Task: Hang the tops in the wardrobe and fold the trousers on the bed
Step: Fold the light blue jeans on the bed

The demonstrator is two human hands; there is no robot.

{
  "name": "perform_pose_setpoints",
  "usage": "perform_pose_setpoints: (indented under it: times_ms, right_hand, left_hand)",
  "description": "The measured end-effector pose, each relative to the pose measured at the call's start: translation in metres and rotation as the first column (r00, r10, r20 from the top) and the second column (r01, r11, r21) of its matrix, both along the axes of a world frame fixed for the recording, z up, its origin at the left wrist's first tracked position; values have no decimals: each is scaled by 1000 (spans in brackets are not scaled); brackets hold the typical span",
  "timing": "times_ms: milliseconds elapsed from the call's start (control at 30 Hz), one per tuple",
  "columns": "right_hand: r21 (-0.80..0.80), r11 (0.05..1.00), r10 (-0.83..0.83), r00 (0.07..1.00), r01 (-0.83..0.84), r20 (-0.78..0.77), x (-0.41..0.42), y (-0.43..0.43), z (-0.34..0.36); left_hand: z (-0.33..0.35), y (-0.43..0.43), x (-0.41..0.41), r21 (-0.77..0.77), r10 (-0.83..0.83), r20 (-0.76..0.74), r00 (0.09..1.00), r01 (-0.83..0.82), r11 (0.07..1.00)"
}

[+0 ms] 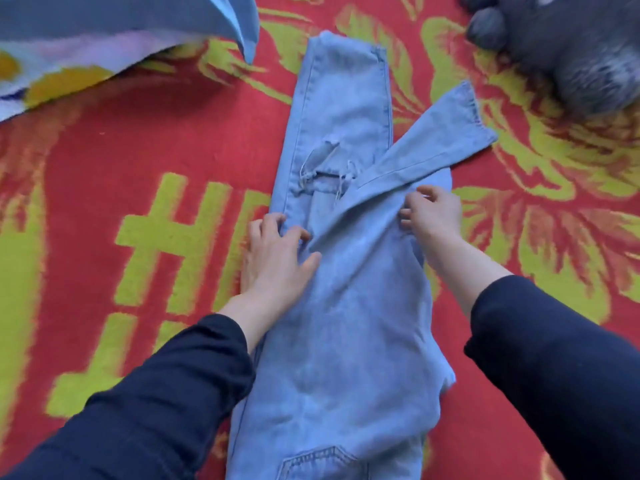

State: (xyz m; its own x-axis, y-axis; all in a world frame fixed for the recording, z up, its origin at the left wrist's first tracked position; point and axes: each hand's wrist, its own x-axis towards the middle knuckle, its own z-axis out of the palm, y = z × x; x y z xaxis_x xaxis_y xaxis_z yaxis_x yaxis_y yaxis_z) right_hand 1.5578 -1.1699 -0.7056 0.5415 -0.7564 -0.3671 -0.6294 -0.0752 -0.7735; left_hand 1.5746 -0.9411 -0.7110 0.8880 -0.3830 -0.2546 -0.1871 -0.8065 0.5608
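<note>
Light blue jeans [349,306] with a ripped knee lie lengthwise on the red and yellow-green bedspread [138,168], waistband near me. One leg runs straight away from me; the other leg crosses over it and points to the far right. My left hand [277,258] rests on the jeans' left edge below the rip, its fingers curled onto the denim. My right hand [433,213] pinches the fabric of the crossed leg near the jeans' right edge.
A grey plush toy [571,46] lies at the far right corner. A blue-grey cloth over a patterned white, purple and yellow fabric [104,36] lies at the far left.
</note>
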Motion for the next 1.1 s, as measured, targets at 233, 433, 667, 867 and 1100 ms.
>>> perform_pose_setpoints:
  times_ms: [233,433,667,867,1100]
  right_hand:
    - [-10,941,-338,939,339,63,55,-51,-16]
    - [100,876,-481,863,471,154,86,-71,-15]
    - [-110,985,-84,930,131,358,198,-54,35]
    - [86,975,194,971,-207,141,276,-3,33]
    - [186,900,373,916,-395,145,264,-6,19]
  left_hand:
    - [-34,-17,63,-20,-270,159,950,276,961]
    - [-50,-11,87,38,-352,238,905,354,935]
    - [-51,-15,120,34,-342,287,895,347,937]
    - [-59,-16,124,-15,-299,322,898,321,947]
    - [-61,-15,125,-65,-277,324,905,313,948]
